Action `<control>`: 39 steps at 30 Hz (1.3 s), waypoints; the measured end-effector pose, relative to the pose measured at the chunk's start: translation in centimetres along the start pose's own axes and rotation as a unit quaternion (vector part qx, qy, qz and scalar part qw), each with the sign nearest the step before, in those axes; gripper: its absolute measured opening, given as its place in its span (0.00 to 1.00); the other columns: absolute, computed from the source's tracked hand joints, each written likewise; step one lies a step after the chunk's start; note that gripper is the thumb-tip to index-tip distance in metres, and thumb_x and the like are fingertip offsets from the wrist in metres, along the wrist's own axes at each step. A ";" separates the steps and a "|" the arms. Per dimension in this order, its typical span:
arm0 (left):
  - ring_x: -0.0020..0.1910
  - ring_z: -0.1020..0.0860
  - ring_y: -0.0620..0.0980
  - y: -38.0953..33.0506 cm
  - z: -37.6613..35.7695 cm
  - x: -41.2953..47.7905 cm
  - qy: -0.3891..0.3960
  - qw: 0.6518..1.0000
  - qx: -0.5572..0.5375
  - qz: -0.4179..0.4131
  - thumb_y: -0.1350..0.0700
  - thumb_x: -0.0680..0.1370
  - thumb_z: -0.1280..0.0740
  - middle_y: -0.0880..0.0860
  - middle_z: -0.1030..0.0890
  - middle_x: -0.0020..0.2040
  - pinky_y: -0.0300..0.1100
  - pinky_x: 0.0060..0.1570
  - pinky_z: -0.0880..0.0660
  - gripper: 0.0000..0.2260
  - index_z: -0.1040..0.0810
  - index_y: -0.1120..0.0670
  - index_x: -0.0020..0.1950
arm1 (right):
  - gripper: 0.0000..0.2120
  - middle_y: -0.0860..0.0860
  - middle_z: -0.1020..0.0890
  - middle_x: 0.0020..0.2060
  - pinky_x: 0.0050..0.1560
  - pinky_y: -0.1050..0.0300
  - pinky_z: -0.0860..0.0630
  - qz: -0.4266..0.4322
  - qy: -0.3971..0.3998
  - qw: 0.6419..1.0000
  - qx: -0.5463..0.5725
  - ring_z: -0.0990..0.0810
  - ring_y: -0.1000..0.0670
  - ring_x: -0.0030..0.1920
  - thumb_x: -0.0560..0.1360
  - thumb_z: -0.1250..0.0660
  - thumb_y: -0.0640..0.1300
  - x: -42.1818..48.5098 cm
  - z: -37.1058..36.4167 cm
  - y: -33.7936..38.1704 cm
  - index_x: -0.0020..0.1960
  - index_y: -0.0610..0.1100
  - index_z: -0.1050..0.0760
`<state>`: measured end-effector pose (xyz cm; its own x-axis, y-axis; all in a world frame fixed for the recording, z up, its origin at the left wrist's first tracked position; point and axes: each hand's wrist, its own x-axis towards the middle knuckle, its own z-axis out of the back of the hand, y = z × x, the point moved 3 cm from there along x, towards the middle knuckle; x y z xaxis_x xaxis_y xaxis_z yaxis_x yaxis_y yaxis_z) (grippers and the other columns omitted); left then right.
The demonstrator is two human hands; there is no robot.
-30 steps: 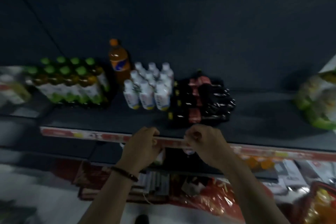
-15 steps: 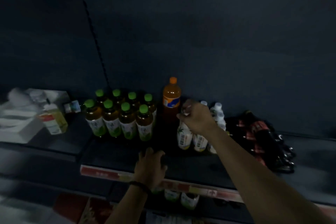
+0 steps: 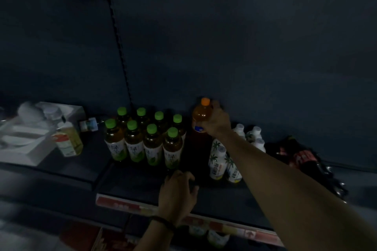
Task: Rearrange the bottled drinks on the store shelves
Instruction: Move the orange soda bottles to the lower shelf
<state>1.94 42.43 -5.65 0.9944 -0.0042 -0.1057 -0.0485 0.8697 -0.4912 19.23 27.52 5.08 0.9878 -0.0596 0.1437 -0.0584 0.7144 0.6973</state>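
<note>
While left hand [image 3: 177, 191] rests loosely open on the dark shelf [image 3: 130, 181], probably bracing, right hand [image 3: 217, 121] grips the tall orange-capped plastic soda bottle [image 3: 201, 115] by its shoulder, at shelf rear between green-capped tea bottles [image 3: 142, 140] and white coconut-drink bottles [image 3: 219, 161].

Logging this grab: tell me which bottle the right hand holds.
The orange-capped soda bottle, standing at the back between the green-capped tea bottles and white coconut-drink bottles; the right hand grips its shoulder.

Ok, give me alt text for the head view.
The right hand grips a tall orange-capped plastic soda bottle at the back of a dark shelf, between green-capped brown bottles and white palm-printed bottles. The left hand rests on the shelf.
</note>
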 end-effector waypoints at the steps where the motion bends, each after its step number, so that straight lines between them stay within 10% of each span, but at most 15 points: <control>1: 0.62 0.22 0.48 -0.1 0.4 0.1 -0.022 1.000 -0.020 -0.009 0.41 0.80 0.33 0.44 0.21 0.62 0.49 0.60 0.21 0.12 0.23 0.40 0.62 | 0.43 0.46 0.20 0.63 0.61 0.49 0.21 0.002 0.005 1.000 0.013 0.20 0.42 0.61 0.63 0.15 0.52 -0.2 -0.1 0.0 0.71 0.50 0.35; 10: 0.61 0.22 0.42 -3.4 4.9 0.6 -0.179 0.956 -0.227 -0.057 0.48 0.77 0.25 0.44 0.22 0.65 0.44 0.59 0.21 0.21 0.26 0.43 0.68 | 0.38 0.55 0.17 0.56 0.54 0.60 0.24 0.043 0.011 0.998 0.039 0.18 0.51 0.58 0.62 0.13 0.52 -2.5 4.1 2.9 0.67 0.49 0.26; 17: 0.65 0.26 0.44 -8.8 8.0 0.0 -0.302 0.909 -0.280 -0.066 0.41 0.67 0.17 0.48 0.27 0.68 0.45 0.60 0.23 0.45 0.35 0.48 0.77 | 0.22 0.60 0.13 0.44 0.45 0.61 0.17 0.075 0.002 0.993 0.093 0.15 0.60 0.47 0.60 0.14 0.56 -6.6 11.8 9.1 0.51 0.55 0.17; 26: 0.55 0.14 0.43 -9.8 9.7 -0.8 -0.093 0.840 -0.514 -0.147 0.58 0.71 0.17 0.44 0.13 0.58 0.37 0.50 0.18 0.29 0.23 0.48 0.69 | 0.21 0.55 0.12 0.55 0.63 0.47 0.17 0.074 0.130 0.971 0.186 0.13 0.55 0.56 0.72 0.22 0.62 -10.3 14.0 8.3 0.61 0.57 0.18; 33: 0.54 0.12 0.56 -9.8 10.2 -3.5 0.236 0.739 -0.619 -0.124 0.42 0.69 0.19 0.56 0.12 0.57 0.46 0.48 0.15 0.22 0.14 0.46 0.60 | 0.24 0.45 0.13 0.58 0.61 0.43 0.17 0.028 0.144 0.930 0.338 0.13 0.43 0.58 0.75 0.22 0.48 -12.9 15.4 4.8 0.69 0.45 0.21; 39: 0.52 0.15 0.35 -13.0 7.0 -6.6 0.079 0.848 -0.505 -0.140 0.52 0.70 0.16 0.37 0.14 0.54 0.32 0.47 0.19 0.28 0.23 0.40 0.65 | 0.24 0.49 0.11 0.50 0.55 0.44 0.14 -0.036 0.022 0.964 0.263 0.10 0.48 0.50 0.68 0.15 0.46 -16.8 16.8 3.1 0.60 0.44 0.18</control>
<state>-3.36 34.59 7.50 0.9592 -0.2757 0.0621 0.0527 -0.0412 -0.9978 0.02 19.02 16.67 0.9965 -0.0582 0.0591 -0.0424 0.2558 0.9658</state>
